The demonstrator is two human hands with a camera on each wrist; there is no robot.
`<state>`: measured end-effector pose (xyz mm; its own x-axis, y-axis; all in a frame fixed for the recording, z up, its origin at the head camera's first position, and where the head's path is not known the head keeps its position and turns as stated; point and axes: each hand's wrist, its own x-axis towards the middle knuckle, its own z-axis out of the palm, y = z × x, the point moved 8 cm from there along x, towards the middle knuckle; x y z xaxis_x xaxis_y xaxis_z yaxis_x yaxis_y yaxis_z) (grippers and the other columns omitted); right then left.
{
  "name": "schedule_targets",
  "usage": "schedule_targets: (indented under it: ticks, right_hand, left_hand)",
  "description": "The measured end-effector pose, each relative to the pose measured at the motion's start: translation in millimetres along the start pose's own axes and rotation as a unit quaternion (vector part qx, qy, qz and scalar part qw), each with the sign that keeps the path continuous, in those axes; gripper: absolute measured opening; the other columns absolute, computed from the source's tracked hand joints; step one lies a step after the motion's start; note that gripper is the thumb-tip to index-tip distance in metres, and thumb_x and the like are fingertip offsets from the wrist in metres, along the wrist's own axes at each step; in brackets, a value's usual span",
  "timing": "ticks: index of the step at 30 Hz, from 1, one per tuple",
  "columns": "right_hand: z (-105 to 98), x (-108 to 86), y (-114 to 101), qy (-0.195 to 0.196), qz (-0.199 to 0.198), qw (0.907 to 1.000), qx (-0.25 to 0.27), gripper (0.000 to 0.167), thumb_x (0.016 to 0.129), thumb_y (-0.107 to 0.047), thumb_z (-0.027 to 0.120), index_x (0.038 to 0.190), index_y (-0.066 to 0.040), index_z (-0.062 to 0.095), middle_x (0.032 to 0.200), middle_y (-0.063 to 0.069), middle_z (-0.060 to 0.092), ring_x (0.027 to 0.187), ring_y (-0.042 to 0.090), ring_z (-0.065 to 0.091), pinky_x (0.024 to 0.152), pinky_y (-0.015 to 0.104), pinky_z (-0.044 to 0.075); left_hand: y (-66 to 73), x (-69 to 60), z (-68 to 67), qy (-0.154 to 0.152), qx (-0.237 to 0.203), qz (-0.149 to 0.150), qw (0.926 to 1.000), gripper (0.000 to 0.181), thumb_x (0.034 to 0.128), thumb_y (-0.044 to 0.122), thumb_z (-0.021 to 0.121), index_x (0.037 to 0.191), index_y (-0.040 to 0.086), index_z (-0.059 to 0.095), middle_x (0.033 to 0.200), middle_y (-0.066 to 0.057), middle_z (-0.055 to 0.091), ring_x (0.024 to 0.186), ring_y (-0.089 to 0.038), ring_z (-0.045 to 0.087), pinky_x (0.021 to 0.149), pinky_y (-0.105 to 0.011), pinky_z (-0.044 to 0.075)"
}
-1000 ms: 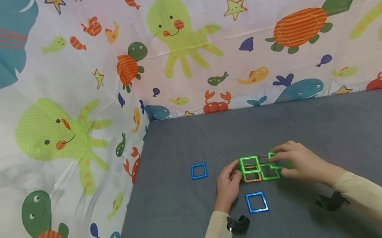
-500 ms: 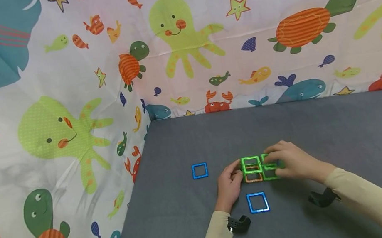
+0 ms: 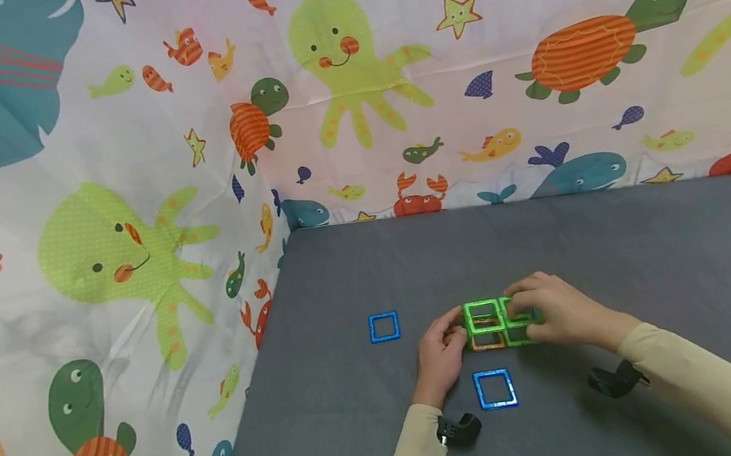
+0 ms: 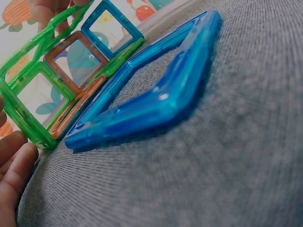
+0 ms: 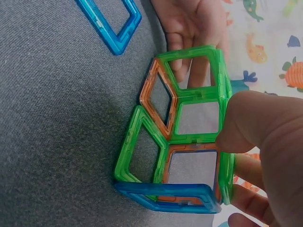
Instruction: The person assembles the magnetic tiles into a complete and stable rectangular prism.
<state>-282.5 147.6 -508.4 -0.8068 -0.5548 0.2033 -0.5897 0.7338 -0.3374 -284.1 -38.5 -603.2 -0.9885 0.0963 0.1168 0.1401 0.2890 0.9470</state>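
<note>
Right hand: thumb and fingers pinch a green top square
Left hand: fingers extended, touching the box's left end
Box: on the grey table, between both hands; blue square at its right end
Loose blue squares: one before the box, another farther left
</note>
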Motion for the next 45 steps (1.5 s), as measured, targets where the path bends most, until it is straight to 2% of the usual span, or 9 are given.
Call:
schedule_targets:
  ticks: [16,23,33,37,41,45]
  right_hand:
    - [2,-3.5,1,0.012,0.005,0.9999,0.005,0.029,0.074,-0.005,0.076,0.098,-0.02,0.076,0.122,0.012,0.071,0.107,0.032,0.06,0.087,0.054,0.05]
    - [4,-4.7,2,0.019,0.01,0.9998,0.005,0.031,0.073,-0.005,0.079,0.102,-0.017,0.076,0.123,0.012,0.07,0.108,0.032,0.06,0.088,0.054,0.051]
    - [4,-9.9,12,0.028,0.028,0.999,0.021,0.037,0.074,-0.006,0.082,0.11,-0.013,0.075,0.124,0.015,0.069,0.112,0.036,0.061,0.09,0.057,0.052]
    - [2,-19.8,20,0.048,0.038,0.9976,0.033,0.046,0.075,-0.009,0.085,0.119,-0.009,0.072,0.126,0.017,0.068,0.115,0.039,0.062,0.092,0.06,0.052]
    - [2,-38.5,29,0.075,0.078,0.9919,0.066,0.06,0.08,-0.013,0.084,0.135,-0.005,0.062,0.132,0.02,0.065,0.117,0.041,0.063,0.091,0.061,0.053]
    - [11,-60.6,34,0.097,0.147,0.9784,0.109,0.067,0.086,-0.017,0.08,0.144,-0.002,0.052,0.134,0.024,0.064,0.114,0.042,0.066,0.089,0.058,0.055]
  left_hand:
    - [-1.1,-0.6,0.2,-0.008,-0.003,-0.003,1.0,0.04,0.1029,0.021,0.055,0.143,0.022,0.061,0.134,-0.001,0.067,0.102,-0.007,0.061,0.092,-0.023,0.051]
    - [-0.9,-0.1,2.6,-0.022,-0.021,0.009,0.9995,0.046,0.0992,0.022,0.063,0.145,0.021,0.058,0.138,-0.003,0.065,0.112,-0.015,0.065,0.094,-0.023,0.053]
    - [-0.4,0.7,3.7,-0.025,-0.033,0.025,0.9989,0.048,0.0968,0.023,0.065,0.144,0.02,0.06,0.138,-0.005,0.065,0.114,-0.021,0.065,0.094,-0.024,0.054]
    - [-0.5,1.2,3.9,-0.026,-0.036,0.021,0.9988,0.048,0.0966,0.023,0.065,0.144,0.021,0.06,0.139,-0.004,0.064,0.114,-0.02,0.065,0.095,-0.024,0.054]
    - [0.0,0.6,4.0,-0.028,-0.037,0.022,0.9987,0.047,0.0967,0.023,0.065,0.144,0.02,0.06,0.139,-0.005,0.064,0.114,-0.02,0.065,0.095,-0.024,0.054]
    - [-0.1,-1.1,2.4,-0.027,-0.04,0.015,0.9987,0.048,0.0974,0.023,0.064,0.144,0.019,0.059,0.14,-0.006,0.063,0.115,-0.021,0.064,0.094,-0.024,0.053]
